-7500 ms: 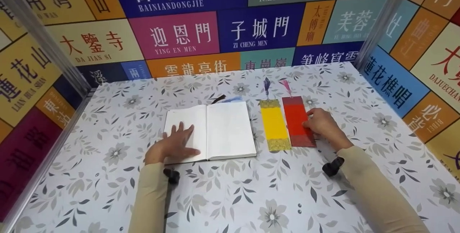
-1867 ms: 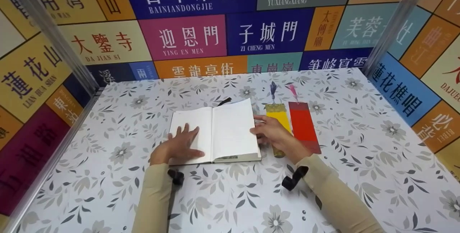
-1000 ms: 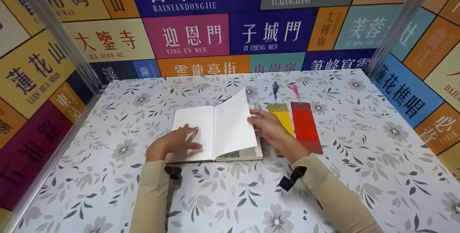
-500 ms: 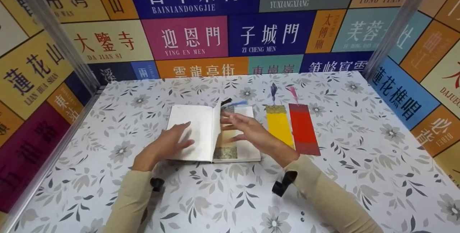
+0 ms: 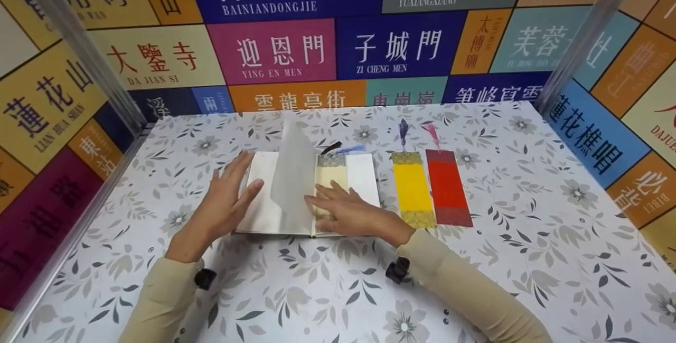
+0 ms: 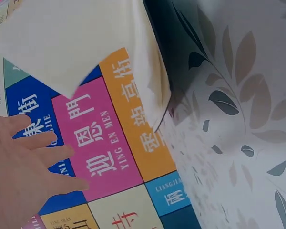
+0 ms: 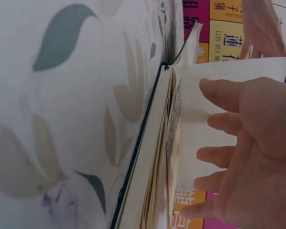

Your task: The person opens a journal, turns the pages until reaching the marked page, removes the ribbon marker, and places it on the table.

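Observation:
An open notebook [image 5: 363, 171] lies on the table, and one of its pages [image 5: 296, 179] stands raised, leaning left. My right hand [image 5: 351, 213] is over the right side, fingers spread, fingertips right at the raised page. Under that hand a pale yellow bookmark [image 5: 331, 172] with patterned ends lies in the notebook, partly hidden. My left hand [image 5: 216, 213] is by the left page's outer edge, fingers straight and thumb apart. In the right wrist view the raised page [image 7: 219, 71] stands beyond the spread fingers. The left wrist view shows a page corner [image 6: 71, 81] above the left hand.
Right of the notebook lie a yellow bookmark [image 5: 413, 187] with a purple tassel and a red bookmark [image 5: 449, 187] with a pink tassel. A blue tassel [image 5: 351, 149] and a black tassel [image 5: 332, 147] stick out at the notebook's top. Printed panels [image 5: 272, 49] wall the floral-covered table [image 5: 317, 290].
My right hand has left the red bookmark, lifted the notebook's page and swung it leftward, uncovering the pale yellow bookmark. My left hand has come off the left page toward its outer edge.

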Demonstrator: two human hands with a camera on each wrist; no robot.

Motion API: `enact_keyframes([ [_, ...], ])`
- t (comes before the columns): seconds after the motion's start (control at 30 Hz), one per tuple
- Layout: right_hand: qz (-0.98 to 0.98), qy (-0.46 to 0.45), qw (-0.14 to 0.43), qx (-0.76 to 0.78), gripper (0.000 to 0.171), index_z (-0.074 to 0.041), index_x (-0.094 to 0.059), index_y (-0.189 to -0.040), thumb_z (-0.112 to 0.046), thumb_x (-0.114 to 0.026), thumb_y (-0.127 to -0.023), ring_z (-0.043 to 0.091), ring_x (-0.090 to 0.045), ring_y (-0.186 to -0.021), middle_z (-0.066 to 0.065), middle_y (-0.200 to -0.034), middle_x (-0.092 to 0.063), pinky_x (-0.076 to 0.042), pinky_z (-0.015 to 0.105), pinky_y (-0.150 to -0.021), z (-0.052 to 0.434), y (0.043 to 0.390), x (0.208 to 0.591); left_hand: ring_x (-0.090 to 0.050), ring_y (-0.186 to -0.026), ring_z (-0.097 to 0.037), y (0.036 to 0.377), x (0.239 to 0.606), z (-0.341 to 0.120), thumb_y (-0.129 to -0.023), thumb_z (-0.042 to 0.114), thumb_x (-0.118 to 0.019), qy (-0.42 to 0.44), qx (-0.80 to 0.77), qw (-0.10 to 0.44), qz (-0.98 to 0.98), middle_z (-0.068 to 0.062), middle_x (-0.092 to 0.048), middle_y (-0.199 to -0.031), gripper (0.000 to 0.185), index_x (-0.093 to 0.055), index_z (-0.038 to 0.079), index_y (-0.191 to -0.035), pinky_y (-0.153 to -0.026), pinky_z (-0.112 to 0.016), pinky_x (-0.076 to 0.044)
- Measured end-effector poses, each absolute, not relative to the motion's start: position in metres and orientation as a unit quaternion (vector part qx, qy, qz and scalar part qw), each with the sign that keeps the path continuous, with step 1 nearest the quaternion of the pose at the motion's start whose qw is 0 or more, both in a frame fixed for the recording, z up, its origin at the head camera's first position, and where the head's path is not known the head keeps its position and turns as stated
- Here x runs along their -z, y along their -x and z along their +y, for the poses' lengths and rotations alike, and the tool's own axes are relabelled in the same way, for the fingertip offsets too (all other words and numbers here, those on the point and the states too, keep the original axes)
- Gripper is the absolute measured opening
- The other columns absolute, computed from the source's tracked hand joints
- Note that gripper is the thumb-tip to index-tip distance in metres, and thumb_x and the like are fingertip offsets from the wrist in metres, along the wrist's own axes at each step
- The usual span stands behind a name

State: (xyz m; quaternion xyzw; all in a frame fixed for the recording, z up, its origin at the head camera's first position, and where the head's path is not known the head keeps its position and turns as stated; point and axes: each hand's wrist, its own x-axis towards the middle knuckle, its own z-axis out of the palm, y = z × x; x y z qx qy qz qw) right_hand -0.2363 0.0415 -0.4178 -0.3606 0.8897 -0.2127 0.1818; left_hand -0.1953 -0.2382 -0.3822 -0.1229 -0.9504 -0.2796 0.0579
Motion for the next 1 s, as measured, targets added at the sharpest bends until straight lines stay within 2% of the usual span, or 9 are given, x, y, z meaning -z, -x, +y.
enact_keyframes([
  [0.1, 0.892, 0.348, 0.209, 0.199, 0.065, -0.031, -0.027, -0.159, -0.039, -0.056, -0.102, 0.036, 0.004, -0.157, 0.008, -0.171, -0.005, 0.001, 0.064, -0.125, 0.040, 0.237, 0.421, -0.014, -0.156, -0.037, 0.194, 0.383, -0.235, -0.106, 0.044, -0.041, 0.126, 0.278, 0.065, -0.950, -0.014, -0.019, -0.168, 0.068, -0.018, 0.012, -0.162, -0.124, -0.065, 0.003],
  [0.2, 0.892, 0.344, 0.226, 0.186, 0.068, -0.032, -0.024, -0.160, -0.041, -0.057, -0.101, 0.035, 0.006, -0.158, 0.009, -0.171, -0.001, 0.003, 0.062, -0.126, 0.038, 0.237, 0.425, -0.012, -0.156, -0.041, 0.197, 0.388, -0.231, -0.104, 0.047, -0.046, 0.125, 0.264, 0.048, -0.955, -0.015, -0.020, -0.168, 0.071, -0.022, 0.012, -0.161, -0.123, -0.067, 0.004],
  [0.37, 0.896, 0.344, 0.228, 0.166, 0.069, -0.034, -0.023, -0.160, -0.044, -0.057, -0.100, 0.035, 0.005, -0.158, 0.008, -0.171, 0.000, 0.003, 0.060, -0.126, 0.035, 0.238, 0.427, -0.007, -0.155, -0.045, 0.207, 0.403, -0.227, -0.101, 0.049, -0.053, 0.122, 0.220, -0.030, -0.967, -0.019, -0.018, -0.167, 0.075, -0.027, 0.009, -0.159, -0.120, -0.072, 0.005],
  [0.6, 0.899, 0.345, 0.226, 0.145, 0.069, -0.035, -0.024, -0.159, -0.045, -0.058, -0.099, 0.035, 0.001, -0.158, 0.008, -0.171, -0.002, 0.001, 0.059, -0.126, 0.034, 0.238, 0.424, -0.005, -0.153, -0.051, 0.220, 0.420, -0.222, -0.097, 0.052, -0.057, 0.134, 0.144, -0.156, -0.968, -0.026, -0.006, -0.166, 0.087, -0.020, 0.004, -0.160, -0.119, -0.073, 0.000],
  [0.87, 0.900, 0.346, 0.230, 0.128, 0.068, -0.035, -0.027, -0.159, -0.046, -0.058, -0.099, 0.033, -0.001, -0.158, 0.009, -0.171, -0.005, -0.004, 0.060, -0.127, 0.036, 0.239, 0.421, -0.004, -0.150, -0.056, 0.228, 0.422, -0.209, -0.093, 0.055, -0.062, 0.130, 0.113, -0.229, -0.958, -0.035, 0.001, -0.163, 0.097, -0.013, 0.005, -0.161, -0.122, -0.068, -0.013],
  [1.0, 0.900, 0.345, 0.234, 0.128, 0.069, -0.035, -0.028, -0.158, -0.045, -0.060, -0.098, 0.034, -0.002, -0.158, 0.010, -0.171, -0.006, -0.006, 0.061, -0.126, 0.035, 0.241, 0.418, -0.005, -0.149, -0.057, 0.232, 0.417, -0.204, -0.092, 0.049, -0.067, 0.127, 0.127, -0.236, -0.955, -0.037, 0.001, -0.162, 0.098, -0.013, 0.002, -0.160, -0.121, -0.068, -0.016],
])
